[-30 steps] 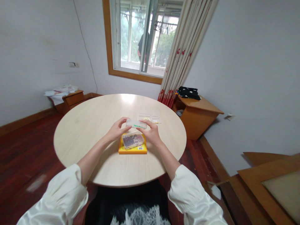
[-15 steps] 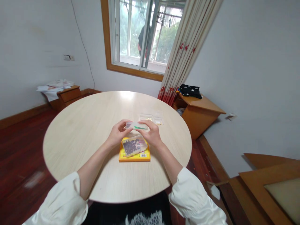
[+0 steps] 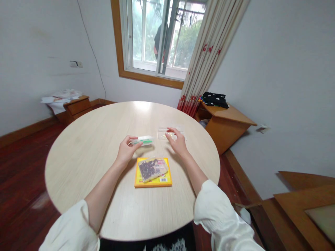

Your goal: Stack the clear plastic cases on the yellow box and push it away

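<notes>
Round pale worktop (image 3: 104, 146), seen from the person's seat at 6 o'clock. Left hand (image 3: 125, 151) raised just above the surface left of centre, its grip pinched on one end of a small clear case (image 3: 143, 140) with a green strip showing inside; the case sticks out toward 3 o'clock, level, clear of the wood as far as can be told. Right hand (image 3: 178, 143) stretched toward 1 o'clock, palm down, fingers loosely spread and holding nothing — fingertips on or just over a flat clear box (image 3: 171, 133) with yellowish bits inside; actual contact cannot be settled. Between the two forearms, nearer the person, a yellow card (image 3: 153, 179) lies flat with a clear packet of dark small pieces (image 3: 152, 168) on top of it, the packet a little askew on the card. White sleeves (image 3: 222, 223) at the bottom edge. Beyond the worktop — window (image 3: 159, 38) at 12 o'clock, curtain (image 3: 209, 52) at 1, a low wooden cabinet (image 3: 227, 125) with dark spotted cloth (image 3: 214, 99) on it at 2, papers on a small stand (image 3: 65, 101) at 10.
</notes>
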`<state>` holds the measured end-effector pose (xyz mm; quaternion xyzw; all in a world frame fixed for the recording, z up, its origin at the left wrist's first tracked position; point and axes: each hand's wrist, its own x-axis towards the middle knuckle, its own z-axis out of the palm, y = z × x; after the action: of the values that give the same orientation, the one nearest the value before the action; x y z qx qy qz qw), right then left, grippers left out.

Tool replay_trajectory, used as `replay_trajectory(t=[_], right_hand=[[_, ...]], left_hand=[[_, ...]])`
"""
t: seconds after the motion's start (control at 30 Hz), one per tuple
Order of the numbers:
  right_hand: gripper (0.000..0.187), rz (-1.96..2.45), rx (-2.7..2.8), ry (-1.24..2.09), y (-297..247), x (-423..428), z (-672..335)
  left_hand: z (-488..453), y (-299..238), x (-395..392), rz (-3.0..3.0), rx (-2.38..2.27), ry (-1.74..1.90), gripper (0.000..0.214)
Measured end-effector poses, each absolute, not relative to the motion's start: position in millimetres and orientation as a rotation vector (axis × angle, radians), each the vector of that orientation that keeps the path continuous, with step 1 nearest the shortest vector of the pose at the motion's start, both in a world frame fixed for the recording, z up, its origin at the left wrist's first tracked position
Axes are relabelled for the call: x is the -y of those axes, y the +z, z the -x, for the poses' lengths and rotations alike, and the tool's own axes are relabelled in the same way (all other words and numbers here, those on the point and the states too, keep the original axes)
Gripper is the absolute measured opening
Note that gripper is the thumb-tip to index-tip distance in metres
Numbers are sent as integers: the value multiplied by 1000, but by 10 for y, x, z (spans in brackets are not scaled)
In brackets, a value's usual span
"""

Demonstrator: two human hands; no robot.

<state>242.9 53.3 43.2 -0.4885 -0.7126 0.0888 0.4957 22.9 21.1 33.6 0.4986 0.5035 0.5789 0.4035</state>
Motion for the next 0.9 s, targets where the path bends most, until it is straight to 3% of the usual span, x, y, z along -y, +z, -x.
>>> replay_trajectory(t=[0.2, 0.37, 0.53, 0.7, 0.9], right_hand=[[25, 1628, 1857, -113, 62, -710, -2657], [17, 1574, 1901, -157, 35, -758, -2605], [15, 1429, 1850, -92, 63, -756, -2550], [13, 1161, 1767, 33, 145, -694, -2444], [11, 982, 1855, 103, 284, -528, -2316]], left_hand=[[-191, 146, -280, -1680, -1572, 1331, 34], [-186, 101, -336, -1823, -1652, 1224, 25], [-205, 126, -333, -1847, -1570, 1360, 23], [-222, 216, -249, -1786, -1484, 1484, 35], [-251, 232, -224, -1732, -1354, 1487, 76]])
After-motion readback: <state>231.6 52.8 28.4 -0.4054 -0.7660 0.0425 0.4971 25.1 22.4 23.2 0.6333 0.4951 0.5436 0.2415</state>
